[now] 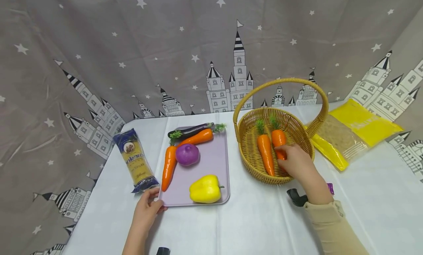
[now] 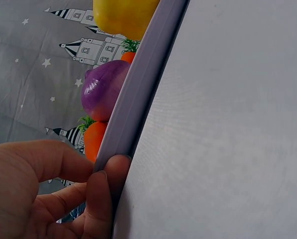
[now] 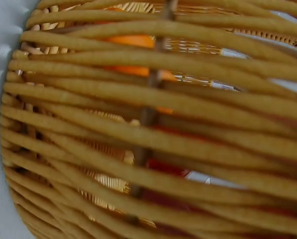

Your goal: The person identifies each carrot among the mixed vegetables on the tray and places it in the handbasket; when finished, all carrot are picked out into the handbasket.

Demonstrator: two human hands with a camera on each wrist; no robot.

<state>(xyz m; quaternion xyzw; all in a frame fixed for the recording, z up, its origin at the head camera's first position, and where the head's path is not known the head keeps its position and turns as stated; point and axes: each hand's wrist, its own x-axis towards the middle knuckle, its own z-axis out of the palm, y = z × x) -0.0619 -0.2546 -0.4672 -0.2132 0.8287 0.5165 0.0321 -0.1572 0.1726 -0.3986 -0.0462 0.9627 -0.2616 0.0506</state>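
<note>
My left hand (image 1: 147,209) pinches the near left corner of a lilac tray (image 1: 214,157); in the left wrist view, thumb and fingers meet on the tray's rim (image 2: 133,94). On the tray lie a yellow bell pepper (image 1: 205,189), a purple onion (image 1: 187,154), two orange carrots (image 1: 169,167) and an eggplant (image 1: 191,131). Reaching into a wicker basket (image 1: 252,169), my right hand (image 1: 299,165) grips the right-hand carrot (image 1: 278,137). Another carrot (image 1: 265,152) lies beside it. Basket weave (image 3: 153,99) fills the right wrist view and hides that hand.
Left of the tray lies a pasta packet (image 1: 134,159). A yellow-and-clear bag (image 1: 353,130) sits right of the basket, whose tall handle (image 1: 281,81) arches over it. Near my right wrist is a black object (image 1: 296,197); another black object (image 1: 163,251) is at the bottom edge.
</note>
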